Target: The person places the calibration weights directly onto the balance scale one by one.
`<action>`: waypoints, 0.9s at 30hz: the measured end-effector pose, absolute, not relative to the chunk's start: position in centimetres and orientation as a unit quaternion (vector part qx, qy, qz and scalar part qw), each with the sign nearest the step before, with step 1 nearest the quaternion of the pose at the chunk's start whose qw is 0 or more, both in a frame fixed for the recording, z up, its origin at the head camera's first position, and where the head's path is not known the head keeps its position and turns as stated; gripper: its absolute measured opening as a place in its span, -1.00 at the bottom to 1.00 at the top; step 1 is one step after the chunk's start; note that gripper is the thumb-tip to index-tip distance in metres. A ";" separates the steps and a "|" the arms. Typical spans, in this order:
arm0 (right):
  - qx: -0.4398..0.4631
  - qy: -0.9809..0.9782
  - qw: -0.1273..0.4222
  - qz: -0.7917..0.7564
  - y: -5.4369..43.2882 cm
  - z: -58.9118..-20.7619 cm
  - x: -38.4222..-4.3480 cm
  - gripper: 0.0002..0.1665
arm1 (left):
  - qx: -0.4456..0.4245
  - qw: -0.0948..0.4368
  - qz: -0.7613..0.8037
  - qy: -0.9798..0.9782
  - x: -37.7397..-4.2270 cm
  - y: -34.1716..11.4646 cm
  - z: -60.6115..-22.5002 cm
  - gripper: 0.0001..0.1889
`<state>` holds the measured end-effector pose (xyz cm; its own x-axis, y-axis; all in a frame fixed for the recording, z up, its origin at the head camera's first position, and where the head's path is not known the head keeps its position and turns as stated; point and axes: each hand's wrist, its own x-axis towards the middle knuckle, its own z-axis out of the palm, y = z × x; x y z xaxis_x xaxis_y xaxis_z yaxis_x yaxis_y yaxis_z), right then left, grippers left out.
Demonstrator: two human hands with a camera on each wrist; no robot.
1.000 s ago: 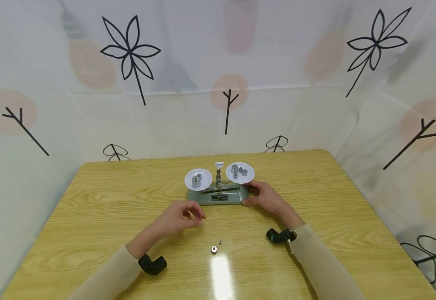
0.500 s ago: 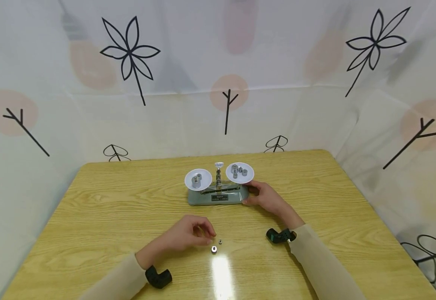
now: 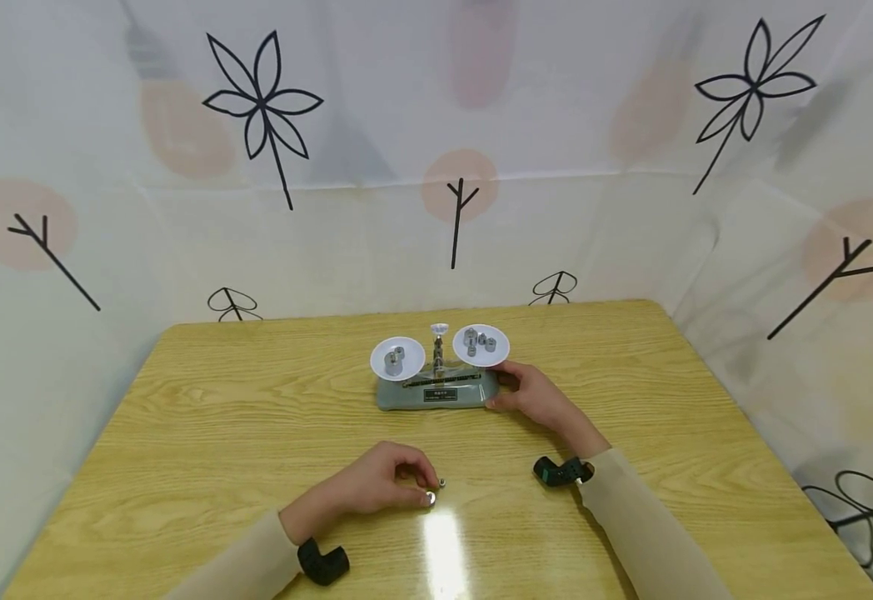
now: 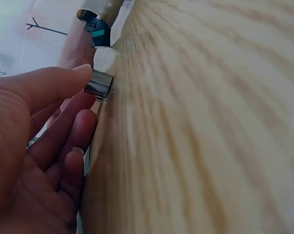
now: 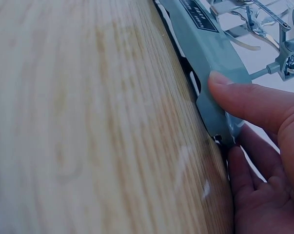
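My left hand [image 3: 384, 481] is low over the table, thumb and forefinger at a small metal balance weight [image 4: 100, 84] that stands on the wood. In the left wrist view the thumb tip lies on the weight's top end, and the forefinger is behind it, partly hidden. A tinier weight [image 3: 442, 482] sits just beyond the fingertips. My right hand [image 3: 530, 392] grips the right end of the green base of a balance scale [image 5: 212, 53], thumb on the front and fingers behind. The scale's left pan [image 3: 380, 350] and right pan [image 3: 500, 354] are white and carry metal weights.
A wooden table [image 3: 256, 375] bears everything, its far edge against a patterned white cloth [image 3: 369, 250]. The scale stands towards the back middle. Bright glare [image 3: 444, 550] lies on the wood in front of the loose weights.
My left hand has moved from in front of the scale towards me and to the right, reaching the loose weight. My right hand has stayed on the scale's base.
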<state>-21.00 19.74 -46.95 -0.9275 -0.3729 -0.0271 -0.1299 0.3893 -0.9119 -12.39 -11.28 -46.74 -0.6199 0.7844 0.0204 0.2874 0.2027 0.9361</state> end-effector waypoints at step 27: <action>-0.160 0.821 0.109 -0.536 19.7 -46.9 -20.9 -0.19 | 0.394 0.236 0.458 0.761 -12.3 -11.4 -46.4 -0.81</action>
<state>-20.89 19.69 -46.86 -0.9246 -0.3809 -0.0074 -0.1463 0.3729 -0.9163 -12.27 -11.36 -46.44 -0.5778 0.8162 0.0004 0.3834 0.2710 0.8829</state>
